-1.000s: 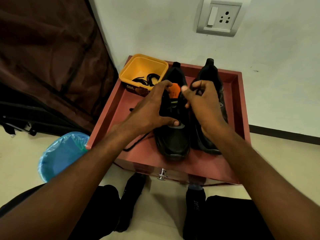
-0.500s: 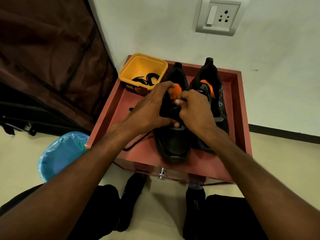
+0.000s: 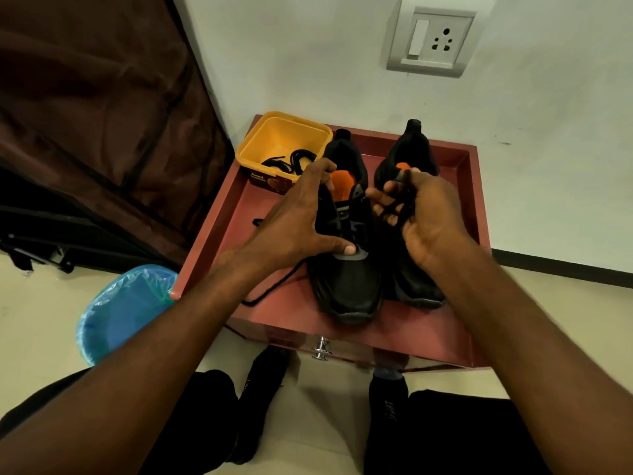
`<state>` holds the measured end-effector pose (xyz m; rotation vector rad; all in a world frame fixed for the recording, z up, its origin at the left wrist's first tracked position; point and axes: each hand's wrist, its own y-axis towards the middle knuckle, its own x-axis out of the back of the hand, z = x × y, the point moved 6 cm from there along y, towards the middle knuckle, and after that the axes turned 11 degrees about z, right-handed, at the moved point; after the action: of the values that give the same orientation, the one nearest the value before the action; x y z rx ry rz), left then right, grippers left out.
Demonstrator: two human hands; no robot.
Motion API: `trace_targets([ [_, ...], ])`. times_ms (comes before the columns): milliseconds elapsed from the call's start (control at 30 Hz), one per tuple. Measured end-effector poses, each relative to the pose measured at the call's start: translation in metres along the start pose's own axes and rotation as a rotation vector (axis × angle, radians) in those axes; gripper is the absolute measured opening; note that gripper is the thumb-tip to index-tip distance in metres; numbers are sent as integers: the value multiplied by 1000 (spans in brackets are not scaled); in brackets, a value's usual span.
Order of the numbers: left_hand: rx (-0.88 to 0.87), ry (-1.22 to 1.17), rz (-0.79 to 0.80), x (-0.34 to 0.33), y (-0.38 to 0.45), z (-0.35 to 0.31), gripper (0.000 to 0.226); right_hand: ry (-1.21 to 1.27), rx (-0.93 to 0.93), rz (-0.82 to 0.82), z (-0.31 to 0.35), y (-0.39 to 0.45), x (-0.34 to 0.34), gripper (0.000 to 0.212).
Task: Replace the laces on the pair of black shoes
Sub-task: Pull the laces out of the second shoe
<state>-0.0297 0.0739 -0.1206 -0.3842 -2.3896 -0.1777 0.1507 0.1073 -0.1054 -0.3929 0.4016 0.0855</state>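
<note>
Fingers (image 3: 313, 173) of left hand (image 3: 294, 221) gripping left shoe (image 3: 346, 255) (thumb at its vamp), right hand (image 3: 428, 214) pinching black lace (image 3: 399, 209) centre-frame, on red tabletop (image 3: 455, 330).

Bare tray floor left of the shoes

The yellow tub (image 3: 279, 145) blocks the tray's (image 3: 474, 200) back-left corner; a loose lace (image 3: 270, 291) crosses the open floor.

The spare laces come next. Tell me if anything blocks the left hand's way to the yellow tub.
Nothing visible does. The left hand grips the nearer black shoe, and the square yellow plastic tub sits just beyond its fingertips, top open, coiled black laces exposed. The right hand holds a black lace off to the other side.
</note>
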Motion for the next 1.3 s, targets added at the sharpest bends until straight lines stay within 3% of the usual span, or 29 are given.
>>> trace_targets([
  [167, -39, 187, 52, -3, -3, -4, 69, -956, 420, -181, 35, -14, -2, 23],
  [300, -109, 366, 7, -7, -6, -14, 46, -1379, 497, -204, 43, -20, -1, 46],
  [367, -137, 402, -22, -9, -6, -20, 36, -1550, 549, -178, 39, -22, -4, 32],
  [433, -123, 417, -48, -12, -6, -23, 28, -1539, 619, -4, 33, -24, -10, 10],
  [533, -95, 388, -69, -14, -5, -24, 19, -1503, 478, 335, 15, -23, -17, 35],
  [633, -74, 396, -103, -10, -6, -27, 14, -1738, 256, 466, -7, -25, -15, 81],
  [700, -87, 477, -128, -9, -7, -34, 11, -1830, 199, 479, -15, -26, -15, 101],
  [867, -111, 504, -175, -8, -8, -37, 11, -1838, 235, 409, -16, -20, -14, 110],
  [1067, -90, 205, -206, -4, -5, -23, 10, -1774, 222, 373, -18, -12, -11, 111],
  [1200, 114, -156, -263, -1, -6, -4, 11, -1693, 236, 352, -14, -8, -8, 105],
  [1233, 130, -148, -268, -2, -7, -4, 11, -1700, 242, 354, -14, -8, -8, 105],
  [1300, 74, 85, -250, -4, -9, -13, 20, -1714, 254, 352, -16, -9, -10, 106],
])
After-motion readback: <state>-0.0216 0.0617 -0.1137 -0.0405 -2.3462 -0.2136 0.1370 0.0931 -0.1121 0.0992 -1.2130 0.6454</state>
